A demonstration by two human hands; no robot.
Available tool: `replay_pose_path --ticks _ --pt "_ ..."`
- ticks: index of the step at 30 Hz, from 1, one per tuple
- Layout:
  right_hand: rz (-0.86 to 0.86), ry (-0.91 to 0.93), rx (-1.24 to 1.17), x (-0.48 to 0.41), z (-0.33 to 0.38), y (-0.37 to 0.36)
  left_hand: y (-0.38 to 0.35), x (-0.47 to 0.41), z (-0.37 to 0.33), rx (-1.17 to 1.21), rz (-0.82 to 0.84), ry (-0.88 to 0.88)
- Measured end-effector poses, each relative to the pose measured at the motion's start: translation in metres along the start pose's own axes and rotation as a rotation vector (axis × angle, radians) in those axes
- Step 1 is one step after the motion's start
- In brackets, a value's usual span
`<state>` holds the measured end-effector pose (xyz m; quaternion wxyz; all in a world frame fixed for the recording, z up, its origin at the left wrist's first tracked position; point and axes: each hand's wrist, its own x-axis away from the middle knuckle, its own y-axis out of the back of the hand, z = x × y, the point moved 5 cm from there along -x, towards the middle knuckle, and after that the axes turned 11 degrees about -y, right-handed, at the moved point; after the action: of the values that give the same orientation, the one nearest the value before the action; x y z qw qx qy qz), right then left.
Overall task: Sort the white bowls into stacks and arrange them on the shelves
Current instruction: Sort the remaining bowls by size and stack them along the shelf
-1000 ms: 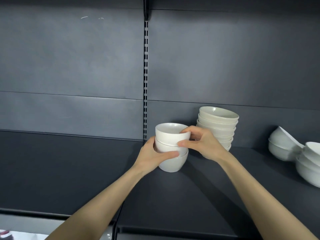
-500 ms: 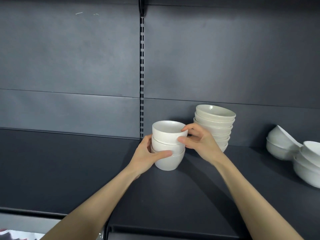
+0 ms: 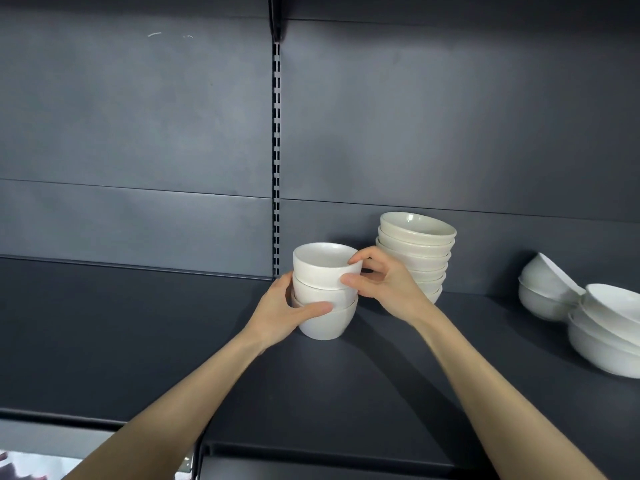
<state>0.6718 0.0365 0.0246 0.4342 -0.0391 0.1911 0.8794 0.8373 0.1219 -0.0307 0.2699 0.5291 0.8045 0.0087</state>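
A stack of three small white bowls (image 3: 323,271) stands on the dark shelf (image 3: 346,393) near the slotted upright. My left hand (image 3: 287,313) grips the lower bowls from the left, thumb across the front. My right hand (image 3: 381,282) pinches the top bowl's rim and side from the right. Behind my right hand stands a taller stack of wider cream bowls (image 3: 417,244), partly hidden by the hand.
At the right, two tilted white bowls (image 3: 543,289) lean against the back panel, and a stack of larger white bowls (image 3: 609,334) runs off the frame edge. The slotted upright (image 3: 276,168) divides the back wall. The left shelf section (image 3: 121,323) is bare.
The three-bowl stack and both hands stay almost where they were. The view has shifted slightly; my grip on the bowls looks unchanged.
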Motion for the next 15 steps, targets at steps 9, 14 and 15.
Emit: replay_pose_path --ticks 9,14,15 --pt "-0.062 -0.078 0.259 0.024 0.017 0.009 0.013 0.027 -0.031 -0.474 -0.175 -0.013" --pt "-0.217 -0.119 0.513 0.065 0.022 0.045 -0.004 0.046 -0.045 -0.529 -0.057 -0.089" --pt "-0.232 -0.137 0.560 0.074 0.022 0.054 -0.014 0.046 -0.051 -0.533 -0.009 -0.110"
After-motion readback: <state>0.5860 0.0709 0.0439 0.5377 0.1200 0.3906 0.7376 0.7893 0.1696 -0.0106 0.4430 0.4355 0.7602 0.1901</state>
